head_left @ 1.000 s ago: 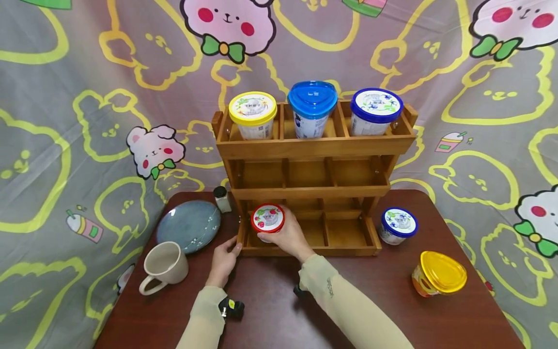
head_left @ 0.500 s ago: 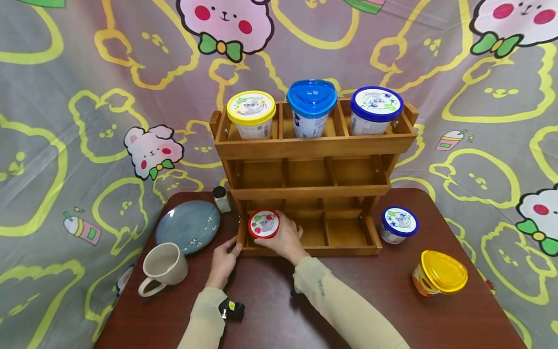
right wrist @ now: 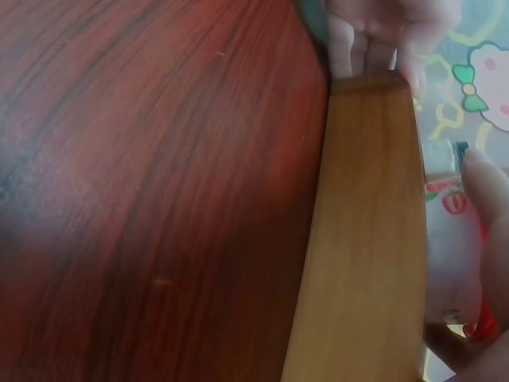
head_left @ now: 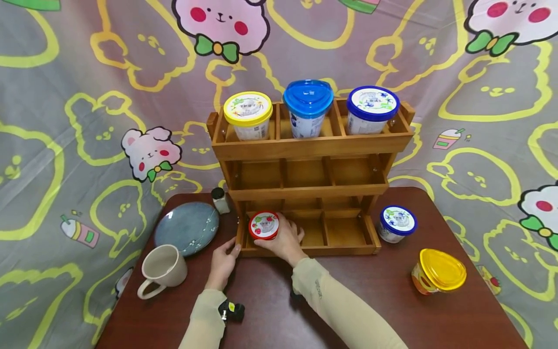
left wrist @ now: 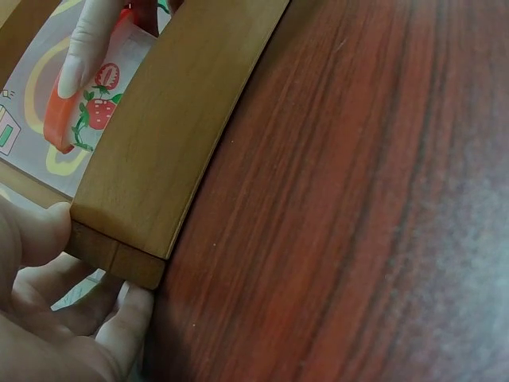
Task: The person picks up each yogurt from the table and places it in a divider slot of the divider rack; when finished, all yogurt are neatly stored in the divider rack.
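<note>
In the head view, a red-lidded cup point(head_left: 263, 225) stands in the bottom-left compartment of the wooden rack point(head_left: 305, 251). My right hand point(head_left: 285, 241) grips this cup from its right side, thumb at the front. The left wrist view shows strawberries on the cup's side point(left wrist: 99, 111) behind the rack's front board point(left wrist: 171, 119). My left hand point(head_left: 223, 264) holds the rack's lower left front corner, its thumb and fingers on either side of the board's end in the left wrist view. The cup's base is hidden behind the board.
Yellow-lidded point(head_left: 247, 109), blue-lidded point(head_left: 307, 99) and dark-blue-lidded point(head_left: 373, 104) cups fill the top tier. A plate point(head_left: 187, 228), mug point(head_left: 163, 266) and small jar point(head_left: 220, 201) are left of the rack; a blue-lidded cup point(head_left: 397, 223) and gold-lidded cup point(head_left: 440, 271) are right.
My right hand has carried the red-lidded cup slightly left and down into the bottom-left compartment, where it still grips it. My left hand has stayed on the rack corner.
</note>
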`<action>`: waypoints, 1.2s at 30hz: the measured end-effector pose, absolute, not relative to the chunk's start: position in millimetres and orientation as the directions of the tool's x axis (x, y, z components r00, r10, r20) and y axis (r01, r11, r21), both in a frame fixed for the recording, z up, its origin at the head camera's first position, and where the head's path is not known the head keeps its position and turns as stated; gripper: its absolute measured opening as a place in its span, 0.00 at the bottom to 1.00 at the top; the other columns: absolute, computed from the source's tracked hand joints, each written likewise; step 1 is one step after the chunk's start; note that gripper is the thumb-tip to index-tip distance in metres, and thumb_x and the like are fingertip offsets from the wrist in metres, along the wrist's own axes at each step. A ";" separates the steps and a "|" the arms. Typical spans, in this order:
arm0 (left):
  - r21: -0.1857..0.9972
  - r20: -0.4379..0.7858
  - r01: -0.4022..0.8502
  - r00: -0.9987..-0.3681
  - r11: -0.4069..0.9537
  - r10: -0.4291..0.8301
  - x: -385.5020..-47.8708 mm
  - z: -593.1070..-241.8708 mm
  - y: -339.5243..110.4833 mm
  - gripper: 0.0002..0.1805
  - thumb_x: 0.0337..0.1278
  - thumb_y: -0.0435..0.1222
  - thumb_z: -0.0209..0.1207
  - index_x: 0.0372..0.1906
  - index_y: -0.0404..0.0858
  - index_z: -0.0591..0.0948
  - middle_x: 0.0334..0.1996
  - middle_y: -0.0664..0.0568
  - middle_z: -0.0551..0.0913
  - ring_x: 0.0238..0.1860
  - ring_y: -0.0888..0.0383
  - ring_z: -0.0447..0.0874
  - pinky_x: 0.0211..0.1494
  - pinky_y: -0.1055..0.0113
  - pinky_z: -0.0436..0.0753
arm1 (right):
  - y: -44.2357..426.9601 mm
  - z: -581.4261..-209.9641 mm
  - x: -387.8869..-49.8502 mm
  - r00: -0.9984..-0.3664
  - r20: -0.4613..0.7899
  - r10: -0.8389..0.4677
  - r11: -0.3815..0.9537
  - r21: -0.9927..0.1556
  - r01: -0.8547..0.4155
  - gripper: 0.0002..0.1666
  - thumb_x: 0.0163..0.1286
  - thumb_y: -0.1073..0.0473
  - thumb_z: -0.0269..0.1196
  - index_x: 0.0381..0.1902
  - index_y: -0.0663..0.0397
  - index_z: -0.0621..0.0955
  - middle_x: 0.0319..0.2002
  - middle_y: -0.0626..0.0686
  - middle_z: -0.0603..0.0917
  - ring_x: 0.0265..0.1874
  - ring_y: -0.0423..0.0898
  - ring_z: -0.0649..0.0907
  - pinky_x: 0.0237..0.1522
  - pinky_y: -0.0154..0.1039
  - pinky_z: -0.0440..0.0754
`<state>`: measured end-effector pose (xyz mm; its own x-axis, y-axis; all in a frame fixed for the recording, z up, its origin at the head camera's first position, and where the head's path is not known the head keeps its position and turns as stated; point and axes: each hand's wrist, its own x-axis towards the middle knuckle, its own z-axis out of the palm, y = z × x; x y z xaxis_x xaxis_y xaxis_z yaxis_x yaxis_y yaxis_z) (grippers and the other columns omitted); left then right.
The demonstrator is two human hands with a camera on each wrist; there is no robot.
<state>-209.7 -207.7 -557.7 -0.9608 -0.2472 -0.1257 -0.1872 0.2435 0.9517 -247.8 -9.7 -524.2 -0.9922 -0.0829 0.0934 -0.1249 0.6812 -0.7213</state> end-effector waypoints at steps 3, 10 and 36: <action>0.953 -0.127 -0.186 -0.962 0.239 -0.243 -209.7 -557.2 -206.6 0.23 0.68 0.32 0.56 0.65 0.30 0.75 0.62 0.36 0.76 0.66 0.44 0.69 0.69 0.49 0.65 | -10.2 -524.6 -247.5 -0.993 0.091 -0.078 0.685 -0.718 -0.120 0.65 0.43 0.31 0.78 0.73 0.49 0.63 0.63 0.53 0.75 0.65 0.59 0.68 0.64 0.70 0.48; 0.954 -0.128 -0.185 -0.963 0.236 -0.237 -210.4 -557.0 -204.9 0.23 0.69 0.33 0.56 0.65 0.30 0.75 0.62 0.36 0.76 0.66 0.44 0.69 0.69 0.49 0.65 | -10.5 -525.7 -249.0 -0.995 0.084 -0.060 0.698 -0.708 -0.102 0.66 0.42 0.30 0.78 0.73 0.49 0.62 0.62 0.54 0.76 0.64 0.59 0.68 0.65 0.69 0.48; 0.954 -0.127 -0.178 -0.969 0.241 -0.211 -206.5 -557.4 -209.1 0.25 0.71 0.34 0.55 0.68 0.28 0.71 0.65 0.34 0.72 0.70 0.41 0.63 0.71 0.47 0.62 | 121.0 -450.9 -173.4 -0.965 0.260 -0.029 0.741 -0.643 -0.196 0.59 0.51 0.38 0.76 0.75 0.51 0.63 0.65 0.64 0.71 0.67 0.65 0.62 0.59 0.70 0.53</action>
